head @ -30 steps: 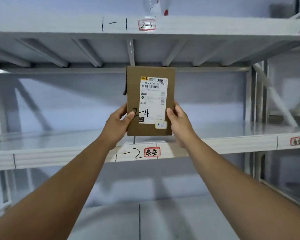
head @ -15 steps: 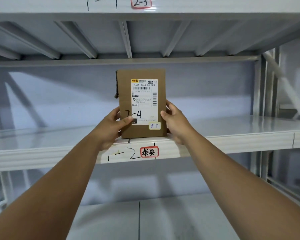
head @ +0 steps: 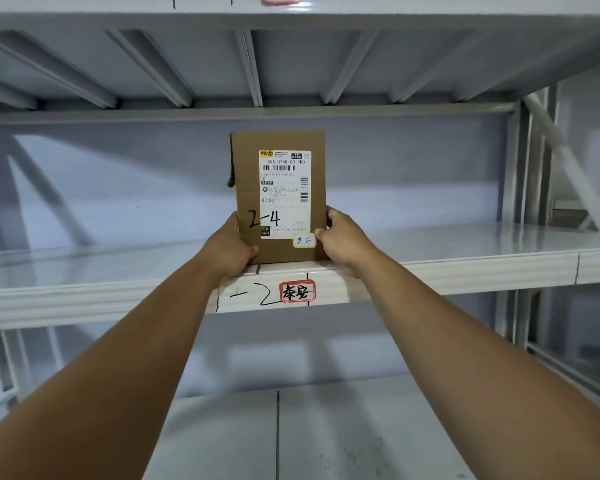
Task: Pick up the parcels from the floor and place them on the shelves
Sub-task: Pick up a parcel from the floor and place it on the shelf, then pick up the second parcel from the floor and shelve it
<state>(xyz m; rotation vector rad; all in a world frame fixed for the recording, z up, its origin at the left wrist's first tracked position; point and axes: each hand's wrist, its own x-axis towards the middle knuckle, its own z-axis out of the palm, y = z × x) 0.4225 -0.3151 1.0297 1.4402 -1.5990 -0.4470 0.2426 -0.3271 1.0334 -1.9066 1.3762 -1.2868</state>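
A brown cardboard parcel [head: 248, 161] stands upright on the front edge of the middle shelf [head: 465, 268]. It bears a white shipping label and a handwritten "2-4". My left hand [head: 227, 249] grips its lower left side. My right hand [head: 343, 239] grips its lower right side. The parcel's bottom edge rests on the shelf just above a red-bordered tag [head: 297, 291] and the marking "1-2".
The grey metal rack has an upper shelf [head: 326, 19] close above the parcel and a lower shelf [head: 326, 427] below my arms. Upright posts and a diagonal brace [head: 534, 168] stand at the right. A pale wall lies behind.
Both hands have carried the parcel down and forward from mid-air until its bottom edge sits on the middle shelf. The view has tilted down and moved closer to the rack.
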